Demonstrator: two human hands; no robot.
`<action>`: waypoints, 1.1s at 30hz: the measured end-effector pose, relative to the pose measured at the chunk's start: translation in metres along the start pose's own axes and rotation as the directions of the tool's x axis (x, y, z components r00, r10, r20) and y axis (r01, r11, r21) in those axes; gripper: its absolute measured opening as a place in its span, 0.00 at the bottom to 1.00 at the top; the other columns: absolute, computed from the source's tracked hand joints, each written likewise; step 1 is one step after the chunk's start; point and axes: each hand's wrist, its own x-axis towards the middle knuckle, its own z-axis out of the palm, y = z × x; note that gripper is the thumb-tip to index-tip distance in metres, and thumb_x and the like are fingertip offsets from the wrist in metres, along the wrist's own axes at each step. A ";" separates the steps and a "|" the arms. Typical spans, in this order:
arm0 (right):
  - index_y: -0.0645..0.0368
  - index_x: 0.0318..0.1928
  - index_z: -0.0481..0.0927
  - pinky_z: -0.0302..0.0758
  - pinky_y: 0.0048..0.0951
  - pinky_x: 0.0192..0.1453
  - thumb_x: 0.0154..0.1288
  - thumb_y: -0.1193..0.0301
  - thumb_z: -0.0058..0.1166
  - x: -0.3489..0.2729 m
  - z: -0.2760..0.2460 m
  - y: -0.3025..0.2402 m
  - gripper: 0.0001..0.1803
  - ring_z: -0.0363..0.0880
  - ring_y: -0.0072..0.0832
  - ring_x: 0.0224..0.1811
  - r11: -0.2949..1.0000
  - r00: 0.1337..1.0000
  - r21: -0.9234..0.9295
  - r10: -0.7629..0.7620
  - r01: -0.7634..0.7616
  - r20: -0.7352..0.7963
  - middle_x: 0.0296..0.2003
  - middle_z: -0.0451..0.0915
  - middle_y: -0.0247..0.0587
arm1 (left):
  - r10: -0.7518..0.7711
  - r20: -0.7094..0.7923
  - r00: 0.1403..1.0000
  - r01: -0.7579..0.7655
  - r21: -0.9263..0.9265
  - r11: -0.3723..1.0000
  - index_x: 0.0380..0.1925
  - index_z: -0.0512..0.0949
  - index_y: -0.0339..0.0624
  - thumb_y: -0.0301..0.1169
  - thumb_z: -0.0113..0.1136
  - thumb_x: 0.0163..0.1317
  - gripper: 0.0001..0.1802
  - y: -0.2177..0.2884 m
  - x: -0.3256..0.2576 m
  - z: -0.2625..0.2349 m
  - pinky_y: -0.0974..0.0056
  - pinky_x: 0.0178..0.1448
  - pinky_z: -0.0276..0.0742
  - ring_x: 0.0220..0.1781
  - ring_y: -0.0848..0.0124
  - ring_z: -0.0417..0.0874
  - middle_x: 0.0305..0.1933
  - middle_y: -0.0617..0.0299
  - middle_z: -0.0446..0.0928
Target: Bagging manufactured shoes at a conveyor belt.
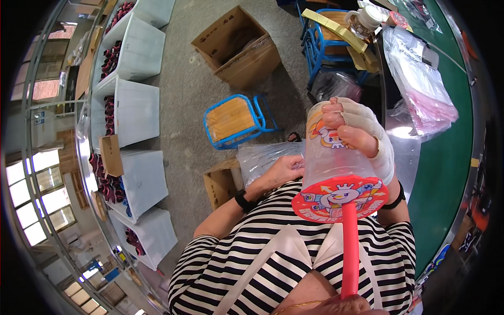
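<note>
My right hand point(362, 131), in a pale glove with bare fingertips, is wrapped round a clear plastic drink cup point(336, 165). The cup has an orange-and-white cartoon print on its side and a red printed film lid point(341, 198). A thick red straw point(350, 252) sticks out of the lid and runs toward the lower edge. Bare, my left hand point(287, 169) rests low in front of my striped top, beside a stack of clear plastic bags point(262, 160). The cup hides part of its fingers, so its grip is unclear.
A blue-framed wooden stool point(228, 121) and an open cardboard box point(247, 63) stand on the floor ahead. White bins point(139, 100) of dark red-black items line the left. On the right, a green table point(446, 168) carries plastic bags point(420, 79). A jar point(365, 21) tops another stool.
</note>
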 end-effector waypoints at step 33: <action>0.66 0.46 0.71 0.71 0.43 0.52 0.42 0.74 0.58 0.002 0.003 0.005 0.26 0.75 0.45 0.47 1.000 0.999 -0.024 -0.003 0.002 -0.043 0.45 0.75 0.52 | 0.029 0.005 1.000 -0.030 0.112 0.993 0.43 0.76 0.36 0.32 0.59 0.54 0.17 0.006 0.005 -0.007 0.69 0.46 0.71 0.38 0.77 0.75 0.36 0.59 0.79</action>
